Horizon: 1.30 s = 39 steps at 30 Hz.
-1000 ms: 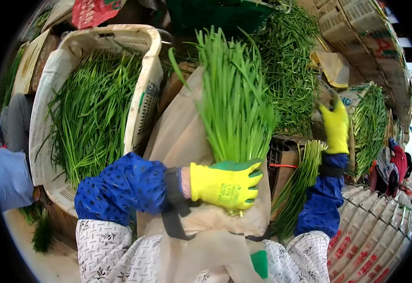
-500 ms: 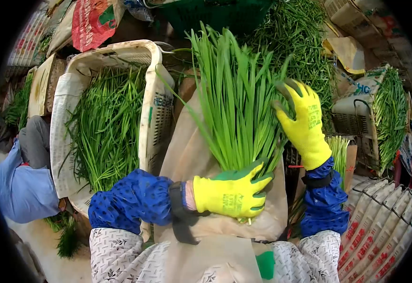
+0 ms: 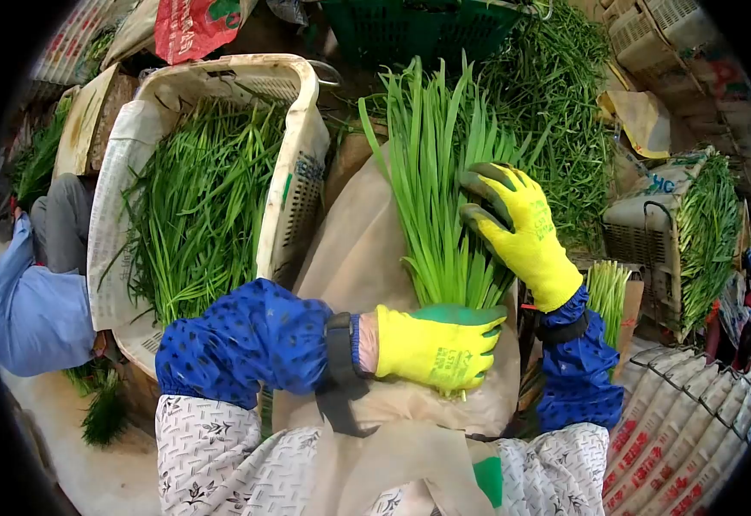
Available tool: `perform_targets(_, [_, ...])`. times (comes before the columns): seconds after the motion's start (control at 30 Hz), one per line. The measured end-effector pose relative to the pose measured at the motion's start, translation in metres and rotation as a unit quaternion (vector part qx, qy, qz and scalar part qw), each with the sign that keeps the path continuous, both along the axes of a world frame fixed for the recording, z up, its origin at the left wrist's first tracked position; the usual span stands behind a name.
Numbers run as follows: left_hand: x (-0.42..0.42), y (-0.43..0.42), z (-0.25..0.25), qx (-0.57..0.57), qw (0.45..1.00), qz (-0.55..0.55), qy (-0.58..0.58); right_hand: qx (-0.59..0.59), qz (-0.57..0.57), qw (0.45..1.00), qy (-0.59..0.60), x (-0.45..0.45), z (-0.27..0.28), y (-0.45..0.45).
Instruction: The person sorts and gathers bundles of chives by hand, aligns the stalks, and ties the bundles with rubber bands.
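My left hand (image 3: pixel 440 348), in a yellow glove with a green palm, is closed around the lower end of a bunch of garlic chives (image 3: pixel 431 181). The long flat leaves fan upward over the beige apron on my lap, and a few pale stem ends show below the fist. Against the right side of the leaves is my right hand (image 3: pixel 522 232), in a matching glove. Its fingers are parted and curved, with the dark fingertips at the leaves; it does not wrap around the bunch.
A white plastic crate (image 3: pixel 268 241) on the left holds many loose green leaves. Behind the bunch stand a green crate (image 3: pixel 418 30) and a heap of leaves (image 3: pixel 556 112). Another filled crate (image 3: pixel 642 224) is at right. A person in a blue sleeve (image 3: pixel 36 301) sits at far left.
My right hand has moved left and down along the leaves, pressing the bunch narrower. The fingers of my left hand have closed more tightly around the base. The view has shifted slightly.
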<state>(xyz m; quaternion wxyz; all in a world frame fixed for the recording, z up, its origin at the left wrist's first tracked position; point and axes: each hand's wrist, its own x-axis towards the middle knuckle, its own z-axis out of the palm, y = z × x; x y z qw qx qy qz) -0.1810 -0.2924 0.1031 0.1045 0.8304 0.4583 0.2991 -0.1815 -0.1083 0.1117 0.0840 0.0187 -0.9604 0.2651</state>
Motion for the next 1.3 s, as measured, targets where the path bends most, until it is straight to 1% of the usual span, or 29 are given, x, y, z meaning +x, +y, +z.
perform_targets(0.1, [0.006, -0.002, -0.007, 0.002, 0.999, 0.029, -0.020, -0.026, -0.014, 1.000, -0.008, 0.010, -0.002, 0.003])
perform_targets(0.2, [0.004, -0.003, -0.001, 0.021, 0.998, 0.018, 0.048, -0.033, -0.021, 0.999, -0.004, 0.013, -0.002, 0.003])
perform_targets(0.3, [0.001, -0.005, -0.001, 0.033, 0.999, 0.008, 0.015, -0.030, -0.018, 0.999, 0.001, 0.008, 0.003, -0.001])
perform_targets(0.4, [0.001, -0.006, -0.001, 0.032, 0.999, 0.008, 0.025, -0.030, -0.009, 0.999, 0.014, -0.003, 0.007, 0.000])
perform_targets(0.5, [0.002, -0.008, -0.001, 0.019, 1.000, 0.003, 0.009, -0.008, -0.003, 1.000, 0.008, -0.022, 0.004, 0.009])
perform_targets(0.53, [0.002, -0.008, -0.002, 0.027, 1.000, 0.010, 0.010, 0.006, -0.016, 1.000, 0.010, -0.030, 0.002, 0.010])
perform_targets(0.57, [0.002, -0.008, -0.003, 0.028, 1.000, 0.009, -0.006, 0.014, -0.021, 1.000, -0.010, -0.040, 0.000, 0.014])
perform_targets(0.63, [0.000, -0.006, -0.004, 0.030, 0.999, 0.006, -0.038, 0.017, -0.055, 0.998, 0.002, -0.066, -0.010, 0.023])
perform_targets(0.7, [0.006, -0.006, -0.011, 0.029, 0.998, 0.019, -0.044, 0.082, -0.075, 0.993, 0.048, -0.099, -0.027, 0.034])
perform_targets(0.73, [0.007, -0.005, -0.012, 0.027, 0.998, 0.025, -0.046, 0.084, -0.086, 0.992, 0.024, -0.114, -0.029, 0.036])
perform_targets(0.77, [0.007, -0.005, -0.013, 0.029, 0.999, 0.018, -0.042, 0.125, -0.080, 0.989, 0.000, -0.129, -0.037, 0.044])
perform_targets(0.83, [0.003, -0.006, -0.009, 0.032, 0.999, 0.005, -0.036, 0.131, -0.092, 0.984, -0.082, -0.154, -0.046, 0.053])
perform_targets(0.9, [-0.003, -0.008, -0.002, 0.050, 0.999, 0.013, 0.003, 0.165, -0.107, 0.973, -0.122, -0.176, -0.070, 0.070])
perform_targets(0.93, [-0.007, -0.008, 0.002, 0.059, 0.998, 0.016, 0.022, 0.133, -0.109, 0.969, -0.176, -0.179, -0.058, 0.066])
perform_targets(0.97, [-0.011, -0.009, 0.006, 0.074, 0.996, 0.028, 0.030, 0.115, -0.110, 0.968, -0.193, -0.185, -0.064, 0.074])
perform_targets(1.03, [-0.021, -0.014, 0.012, 0.104, 0.992, 0.052, 0.045, 0.079, -0.073, 0.976, -0.187, -0.193, -0.072, 0.089])
perform_targets(1.07, [-0.025, -0.013, 0.012, 0.106, 0.992, 0.048, 0.045, -0.021, -0.069, 0.978, -0.197, -0.193, -0.076, 0.097])
perform_targets(1.13, [-0.033, -0.016, 0.011, 0.109, 0.992, 0.044, 0.052, -0.128, -0.086, 0.959, -0.239, -0.194, -0.082, 0.110])
perform_targets(1.17, [-0.038, -0.018, 0.010, 0.107, 0.991, 0.041, 0.062, -0.148, -0.061, 0.967, -0.200, -0.191, -0.085, 0.117])
perform_targets(1.2, [-0.044, -0.021, 0.010, 0.105, 0.991, 0.037, 0.075, -0.222, -0.103, 0.951, -0.191, -0.180, -0.065, 0.107])
perform_targets(1.23, [-0.049, -0.024, 0.010, 0.100, 0.990, 0.032, 0.093, -0.266, -0.088, 0.945, -0.167, -0.180, -0.071, 0.119])
perform_targets(1.3, [-0.058, -0.031, 0.014, 0.096, 0.987, 0.022, 0.127, -0.393, -0.086, 0.906, -0.134, -0.163, -0.056, 0.114])
